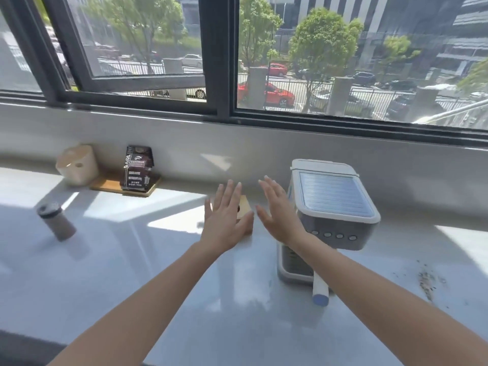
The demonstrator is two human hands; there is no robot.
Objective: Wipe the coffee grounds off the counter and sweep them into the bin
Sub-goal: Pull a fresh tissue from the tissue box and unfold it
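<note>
Dark coffee grounds (pixel 426 282) lie scattered on the white counter (pixel 132 273) at the right, beyond the coffee machine. My left hand (pixel 225 216) is held out flat over the counter's middle, fingers straight, covering most of a small wooden block (pixel 245 207). My right hand (pixel 280 212) hovers beside it, also flat with straight fingers, just left of the grey coffee machine (pixel 335 204). Neither hand holds anything. No cloth or bin shows in the head view.
The machine's portafilter handle (pixel 320 291) sticks out toward me under my right forearm. A dark coffee bag (pixel 137 169) stands on a wooden tray (pixel 111 184) beside a cream container (pixel 78 165) at the back left. A brown tumbler (pixel 56 220) stands further left.
</note>
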